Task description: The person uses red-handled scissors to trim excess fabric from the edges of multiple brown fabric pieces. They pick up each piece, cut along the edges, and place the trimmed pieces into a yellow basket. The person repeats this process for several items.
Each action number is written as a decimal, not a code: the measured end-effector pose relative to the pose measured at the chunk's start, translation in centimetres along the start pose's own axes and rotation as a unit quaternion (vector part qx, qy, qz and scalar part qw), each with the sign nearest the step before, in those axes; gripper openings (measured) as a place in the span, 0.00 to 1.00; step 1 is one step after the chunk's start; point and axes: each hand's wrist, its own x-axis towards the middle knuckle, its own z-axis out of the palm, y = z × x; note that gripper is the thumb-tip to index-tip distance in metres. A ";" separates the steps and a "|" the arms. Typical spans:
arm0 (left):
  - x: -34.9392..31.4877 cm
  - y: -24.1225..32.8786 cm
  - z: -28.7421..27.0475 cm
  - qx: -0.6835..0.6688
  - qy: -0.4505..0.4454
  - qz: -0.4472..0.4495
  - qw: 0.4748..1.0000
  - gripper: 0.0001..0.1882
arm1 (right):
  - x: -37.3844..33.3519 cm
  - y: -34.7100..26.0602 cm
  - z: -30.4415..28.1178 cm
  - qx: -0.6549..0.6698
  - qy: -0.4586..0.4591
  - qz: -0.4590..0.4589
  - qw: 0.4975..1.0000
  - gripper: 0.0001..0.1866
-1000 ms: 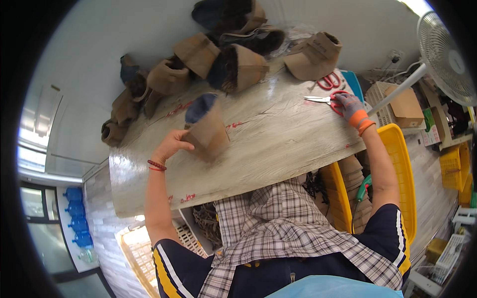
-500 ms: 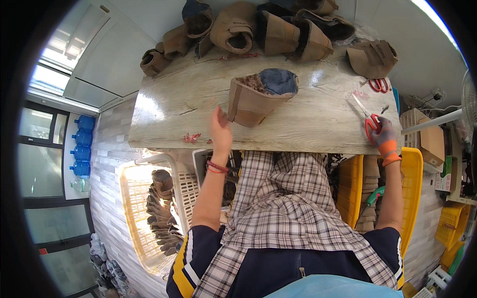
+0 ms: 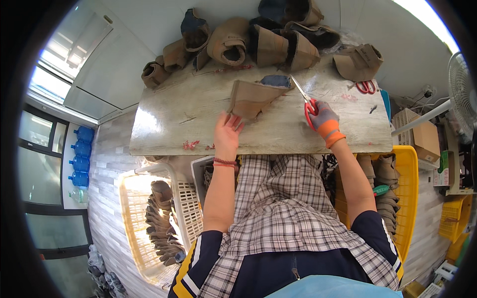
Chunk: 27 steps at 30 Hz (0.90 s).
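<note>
In the middle of the table lies a brown fur-lined cap [image 3: 256, 99], tilted, with blue-grey lining showing at its upper right end. The fingers of my left hand [image 3: 228, 130] are stretched out, palm partly up, at the cap's near left edge; whether they touch it I cannot tell. My right hand [image 3: 324, 118], in a grey glove with an orange cuff, is closed on red-handled scissors [image 3: 311, 107]. Their blades point away and to the left, with the tips close to the cap's right end.
Several similar caps [image 3: 233, 42] are piled along the table's [image 3: 169, 119] far edge. A brimmed cap [image 3: 358, 63] and another pair of red-handled scissors [image 3: 366, 87] lie far right. Below stand a white basket [image 3: 130, 213] and a yellow crate [image 3: 407, 198], both holding brown pieces. Red scraps [image 3: 191, 144] lie near the front.
My right hand has lifted the scissors from the right side and brought them left to the cap. My left hand has shifted slightly right. The cap has tipped, showing less lining.
</note>
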 end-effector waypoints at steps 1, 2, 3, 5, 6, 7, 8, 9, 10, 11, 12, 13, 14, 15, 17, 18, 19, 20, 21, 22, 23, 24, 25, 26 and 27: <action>0.5 -0.1 0.3 0.009 -0.024 -0.010 1.000 0.17 | -0.7 0.7 0.3 -0.014 -0.008 0.013 1.000 0.24; 0.9 -0.5 0.5 -0.003 -0.017 -0.035 0.999 0.16 | -1.4 1.6 0.5 0.009 -0.001 0.010 1.000 0.23; 1.4 -1.0 0.7 -0.014 -0.013 -0.060 0.998 0.16 | -2.2 2.3 0.6 0.012 0.006 0.018 1.000 0.23; 2.1 -1.3 1.6 -0.035 -0.016 -0.074 0.996 0.16 | -3.1 3.4 0.6 0.019 0.021 0.025 0.999 0.23; 2.1 -1.4 1.9 -0.041 -0.021 -0.070 0.996 0.15 | -3.6 4.0 0.5 0.092 0.015 0.032 0.995 0.24; 2.0 -1.4 2.1 -0.047 -0.026 -0.066 0.996 0.15 | -4.0 4.6 0.1 0.105 0.035 0.034 0.993 0.25; 1.8 -1.3 2.1 -0.039 -0.030 -0.062 0.997 0.15 | -4.3 5.2 -0.3 0.117 0.055 0.035 0.991 0.25; 1.1 -1.0 2.1 -0.032 -0.029 -0.057 0.997 0.15 | -5.0 4.9 -1.2 0.130 0.071 0.034 0.988 0.25; 0.4 -1.0 1.7 -0.023 -0.023 -0.056 0.998 0.16 | -6.3 3.7 -3.1 0.136 0.062 0.059 0.987 0.26; -0.4 -0.6 0.7 -0.037 -0.069 -0.056 0.995 0.16 | -7.1 3.8 -3.3 0.184 0.108 0.037 0.976 0.27; -1.6 0.0 -0.9 -0.046 -0.110 -0.061 0.991 0.17 | -8.1 3.4 -4.1 0.185 0.110 0.003 0.977 0.27; -3.3 0.3 -2.7 -0.054 -0.144 -0.069 0.986 0.18 | -9.4 2.8 -4.9 0.188 0.105 -0.026 0.976 0.26; -5.1 0.7 -3.7 -0.056 -0.132 -0.086 0.986 0.16 | -10.8 1.9 -5.6 0.183 0.063 -0.039 0.980 0.26; -7.1 0.9 -5.1 -0.061 -0.114 -0.084 0.988 0.16 | -12.2 0.3 -6.8 0.175 0.019 -0.054 0.983 0.25; -10.4 1.6 -7.4 -0.050 -0.175 -0.102 0.978 0.15 | -14.1 -1.7 -7.6 0.153 -0.030 -0.113 0.981 0.24; -11.4 1.5 -8.0 -0.050 -0.158 -0.101 0.981 0.15 | -14.4 -2.3 -7.4 0.134 -0.029 -0.162 0.977 0.23; -12.5 1.3 -8.7 -0.049 -0.137 -0.102 0.984 0.15 | -14.9 -2.9 -7.2 0.117 -0.030 -0.209 0.970 0.22; -13.7 1.2 -9.1 -0.049 -0.115 -0.104 0.987 0.14 | -15.2 -3.5 -7.0 0.090 -0.043 -0.220 0.970 0.20; -14.7 1.4 -9.0 -0.047 -0.079 -0.101 0.991 0.14 | -15.4 -4.3 -7.0 0.055 -0.065 -0.242 0.967 0.20; -15.5 1.5 -8.5 -0.045 -0.044 -0.101 0.993 0.14 | -15.6 -4.9 -7.0 0.020 -0.085 -0.262 0.961 0.19; -16.1 1.6 -8.7 -0.043 -0.010 -0.101 0.994 0.15 | -15.8 -5.5 -6.9 -0.015 -0.106 -0.282 0.953 0.19; -16.0 1.5 -9.6 -0.038 -0.053 -0.091 0.994 0.15 | -16.0 -5.9 -6.5 -0.005 -0.107 -0.306 0.946 0.18; -16.3 1.4 -10.4 -0.033 -0.040 -0.091 0.995 0.15 | -16.2 -6.1 -5.9 -0.011 -0.126 -0.315 0.941 0.17; -16.7 1.3 -11.0 -0.027 -0.027 -0.092 0.995 0.15 | -16.4 -6.3 -5.3 -0.017 -0.144 -0.323 0.935 0.17; -16.6 1.1 -11.2 -0.022 -0.020 -0.093 0.995 0.15 | -16.4 -6.4 -4.8 -0.027 -0.159 -0.330 0.930 0.17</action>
